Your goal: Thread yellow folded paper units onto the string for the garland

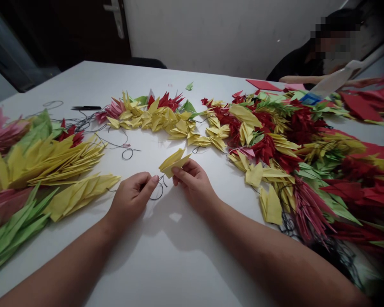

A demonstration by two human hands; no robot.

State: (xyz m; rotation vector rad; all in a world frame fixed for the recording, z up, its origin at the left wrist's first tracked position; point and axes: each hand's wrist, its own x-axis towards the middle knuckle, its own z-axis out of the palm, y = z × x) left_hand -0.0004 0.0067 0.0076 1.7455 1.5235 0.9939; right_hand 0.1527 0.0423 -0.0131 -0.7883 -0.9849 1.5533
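Observation:
My right hand (195, 181) pinches a folded yellow paper piece (173, 162), thumb on top, above the middle of the table. Just left of it, my left hand (132, 194) is closed with thumb against fingers on a thin black cord (156, 197). The cord loops below the paper, and a strand also runs from behind my left hand to a bunch of folded yellow papers (80, 196). Whether the cord passes through the held piece, I cannot make out. Beyond both hands lies a chain of folded yellow papers (156, 119).
Mixed red, green and yellow folded papers (269, 145) cover the right side of the white table (185, 273). Stacked yellow papers (41, 162) and green ones (16, 234) lie left. Dark scissors or snips (86, 108) rest farther back. A person in black (294, 64) sits far right.

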